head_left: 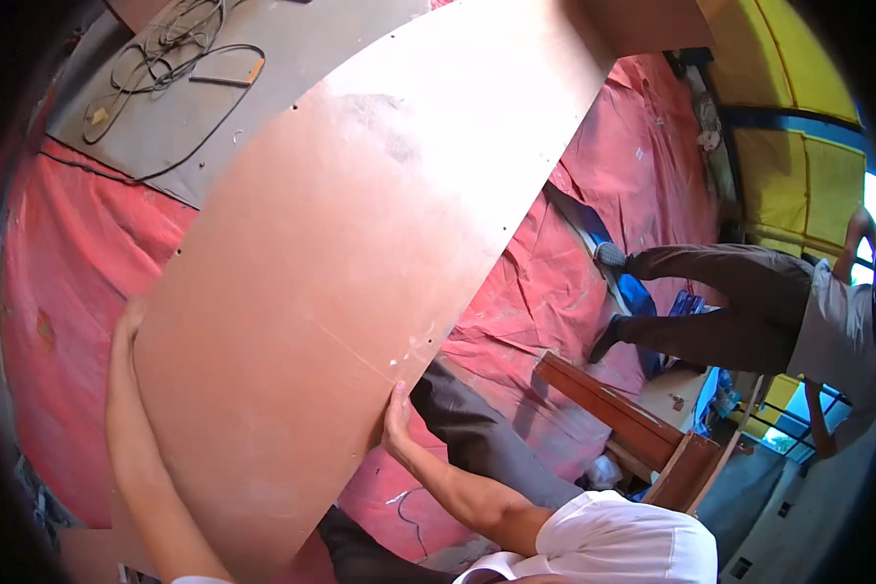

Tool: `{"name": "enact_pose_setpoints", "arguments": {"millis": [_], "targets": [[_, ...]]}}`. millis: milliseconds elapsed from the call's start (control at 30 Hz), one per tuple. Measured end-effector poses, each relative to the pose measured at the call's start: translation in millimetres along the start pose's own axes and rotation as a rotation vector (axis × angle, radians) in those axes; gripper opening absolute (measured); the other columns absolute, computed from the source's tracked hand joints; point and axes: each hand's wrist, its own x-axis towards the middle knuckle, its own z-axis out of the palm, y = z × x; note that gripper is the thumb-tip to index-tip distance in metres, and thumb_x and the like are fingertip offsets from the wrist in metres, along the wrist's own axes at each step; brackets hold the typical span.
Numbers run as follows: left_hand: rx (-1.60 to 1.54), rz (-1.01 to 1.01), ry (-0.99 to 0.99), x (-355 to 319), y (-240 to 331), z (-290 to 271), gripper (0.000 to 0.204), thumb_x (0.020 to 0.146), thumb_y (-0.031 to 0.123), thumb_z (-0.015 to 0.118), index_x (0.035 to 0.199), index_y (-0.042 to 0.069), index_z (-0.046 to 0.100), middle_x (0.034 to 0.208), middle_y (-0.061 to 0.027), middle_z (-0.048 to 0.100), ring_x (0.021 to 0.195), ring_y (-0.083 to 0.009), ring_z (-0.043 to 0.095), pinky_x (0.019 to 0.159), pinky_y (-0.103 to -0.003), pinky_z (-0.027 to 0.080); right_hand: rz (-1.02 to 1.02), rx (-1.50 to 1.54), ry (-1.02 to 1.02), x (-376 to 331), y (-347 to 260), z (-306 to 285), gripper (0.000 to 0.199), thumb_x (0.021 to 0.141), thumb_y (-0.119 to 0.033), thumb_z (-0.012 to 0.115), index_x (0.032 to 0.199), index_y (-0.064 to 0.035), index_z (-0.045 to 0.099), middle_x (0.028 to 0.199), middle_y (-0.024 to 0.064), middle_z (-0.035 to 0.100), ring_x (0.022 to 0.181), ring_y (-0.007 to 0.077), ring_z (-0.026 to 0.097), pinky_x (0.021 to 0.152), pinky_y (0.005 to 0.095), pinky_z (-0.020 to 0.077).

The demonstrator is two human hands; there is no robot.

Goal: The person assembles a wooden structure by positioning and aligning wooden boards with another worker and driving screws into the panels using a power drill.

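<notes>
A large flat brown board (292,292) fills the middle of the head view, tilted, with small dark holes along both long edges. Strong glare whitens its far part. My left hand (130,319) grips the left edge, its fingertips partly hidden at the board. Lower down on the opposite edge, my right hand (396,419) presses against the board, with the fingers partly behind it. The board lies between my two forearms. Below my right hand, dark trouser legs show beside the board.
Red sheeting (78,243) covers the floor. A grey panel (292,49) at the far left carries a tangled black cable (170,68). Another person (740,302) stands at the right, near reddish-brown wooden pieces (613,409) and a blue item (638,297). Yellow panels (779,175) line the right side.
</notes>
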Motion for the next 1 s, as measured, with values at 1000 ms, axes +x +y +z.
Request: {"name": "enact_pose_setpoints", "arguments": {"millis": [1000], "targets": [[0.256,0.385,0.685,-255.5,261.4,-69.4,0.018,0.075,0.027,0.068,0.068,0.011,0.067,0.050,-0.0064,0.051,0.044,-0.0229,0.052,0.041,-0.035,0.040,0.258,0.122,-0.782,112.2,56.4,149.5,0.072,0.088,-0.062,0.028,0.138,-0.0102,0.026,0.136,0.0092,0.036,0.123,0.0270,0.037,0.102,0.0409,0.0296]]}}
